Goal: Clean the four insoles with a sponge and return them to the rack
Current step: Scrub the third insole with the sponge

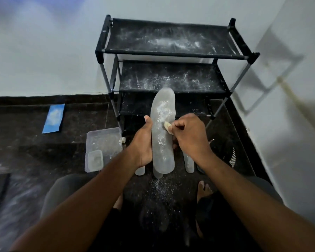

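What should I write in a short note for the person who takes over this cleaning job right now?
Left hand grips the grey insole upright in front of the black rack. Right hand pinches the sponge against the insole's right edge; white powder still shows on it.
Three other insoles lie on the floor below the hands, only their ends visible.
Done: no insole is on the rack yet.
Left: finish this insole, clean the others if needed, return all four to the rack.
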